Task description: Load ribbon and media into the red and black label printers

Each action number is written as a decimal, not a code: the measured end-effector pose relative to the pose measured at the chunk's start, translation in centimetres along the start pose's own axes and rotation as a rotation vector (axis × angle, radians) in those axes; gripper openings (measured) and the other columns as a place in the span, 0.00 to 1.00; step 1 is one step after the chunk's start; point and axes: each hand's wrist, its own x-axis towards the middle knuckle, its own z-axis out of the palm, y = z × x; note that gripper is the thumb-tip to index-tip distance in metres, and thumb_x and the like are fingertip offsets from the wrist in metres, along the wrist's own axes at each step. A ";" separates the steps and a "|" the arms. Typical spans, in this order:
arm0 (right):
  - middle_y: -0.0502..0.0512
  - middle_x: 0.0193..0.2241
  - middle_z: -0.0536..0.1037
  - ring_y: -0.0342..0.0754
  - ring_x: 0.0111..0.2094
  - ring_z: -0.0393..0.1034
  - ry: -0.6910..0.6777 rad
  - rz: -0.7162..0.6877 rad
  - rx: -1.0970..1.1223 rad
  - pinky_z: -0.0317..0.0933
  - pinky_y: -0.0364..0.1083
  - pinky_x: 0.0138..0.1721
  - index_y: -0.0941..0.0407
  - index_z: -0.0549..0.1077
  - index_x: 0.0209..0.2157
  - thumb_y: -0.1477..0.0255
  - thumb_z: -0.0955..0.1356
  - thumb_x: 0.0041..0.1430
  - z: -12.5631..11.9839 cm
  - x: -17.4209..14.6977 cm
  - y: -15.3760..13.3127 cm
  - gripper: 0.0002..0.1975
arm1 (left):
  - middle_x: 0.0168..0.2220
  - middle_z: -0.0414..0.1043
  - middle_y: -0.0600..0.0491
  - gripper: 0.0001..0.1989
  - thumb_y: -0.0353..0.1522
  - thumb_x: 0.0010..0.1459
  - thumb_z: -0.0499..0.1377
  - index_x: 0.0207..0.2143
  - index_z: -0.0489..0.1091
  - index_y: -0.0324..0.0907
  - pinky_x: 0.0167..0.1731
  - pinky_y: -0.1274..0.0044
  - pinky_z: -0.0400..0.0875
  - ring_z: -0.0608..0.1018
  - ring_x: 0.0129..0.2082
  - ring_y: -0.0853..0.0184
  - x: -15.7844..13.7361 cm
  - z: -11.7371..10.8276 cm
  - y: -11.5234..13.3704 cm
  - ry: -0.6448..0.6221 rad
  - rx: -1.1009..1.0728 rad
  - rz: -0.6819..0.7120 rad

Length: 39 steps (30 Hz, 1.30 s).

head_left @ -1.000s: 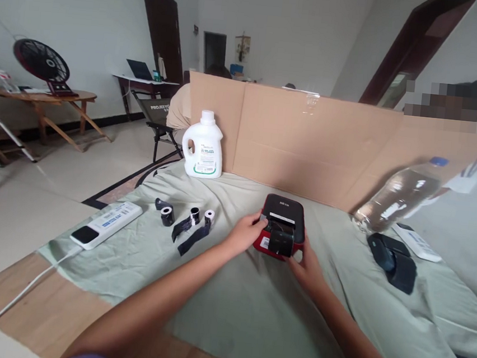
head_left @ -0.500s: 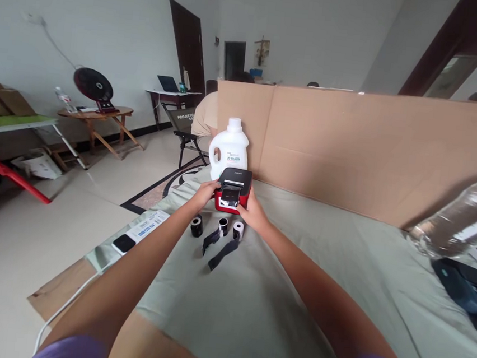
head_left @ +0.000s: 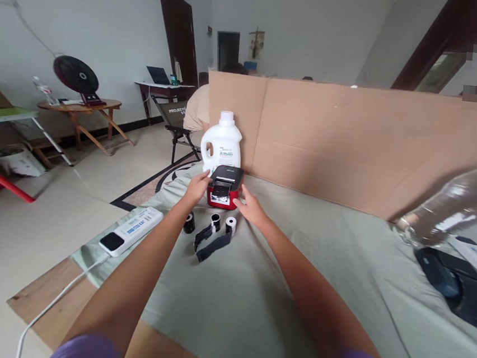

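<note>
A small red and black label printer [head_left: 223,188] sits on the pale green cloth [head_left: 295,286], just in front of a white detergent bottle [head_left: 221,143]. My left hand [head_left: 197,188] rests against the printer's left side, fingers curled on it. To the printer's right, my right hand [head_left: 251,207] hovers with fingers apart, thumb close to the casing and holding nothing. Below the printer stand three small tape rolls [head_left: 216,221], two trailing black strips [head_left: 211,245].
A cardboard wall [head_left: 352,139] backs the table. A white power strip [head_left: 130,230] with its cable lies at the left edge. A clear water bottle [head_left: 450,208], a black mouse and case [head_left: 452,281] and a white remote [head_left: 473,258] sit at the right.
Both hands carried the printer from the table's middle to the far left by the detergent bottle and set it down. My right hand has come off it.
</note>
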 end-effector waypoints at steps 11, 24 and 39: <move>0.65 0.50 0.77 0.59 0.51 0.72 0.365 0.324 -0.598 0.65 0.57 0.53 0.59 0.74 0.51 0.66 0.66 0.59 -25.1 -27.7 4.5 0.20 | 0.68 0.58 0.51 0.25 0.40 0.68 0.50 0.66 0.62 0.46 0.69 0.59 0.48 0.58 0.70 0.59 -22.3 13.3 1.4 -0.908 0.588 0.769; 0.77 0.59 0.65 0.73 0.59 0.62 0.559 1.057 -0.764 0.62 0.62 0.51 0.61 0.53 0.67 0.52 0.73 0.48 -41.6 -30.9 6.8 0.52 | 0.73 0.41 0.54 0.30 0.47 0.71 0.42 0.72 0.42 0.53 0.69 0.59 0.42 0.49 0.72 0.58 -29.1 14.0 -1.3 -1.001 0.924 0.940; 0.72 0.56 0.63 0.70 0.54 0.65 0.232 0.764 -0.761 0.62 0.58 0.51 0.55 0.45 0.71 0.48 0.71 0.47 -19.2 -22.2 -5.3 0.56 | 0.73 0.44 0.53 0.30 0.48 0.70 0.43 0.71 0.48 0.51 0.69 0.59 0.40 0.48 0.72 0.59 -29.6 14.0 -0.8 -0.963 0.858 0.891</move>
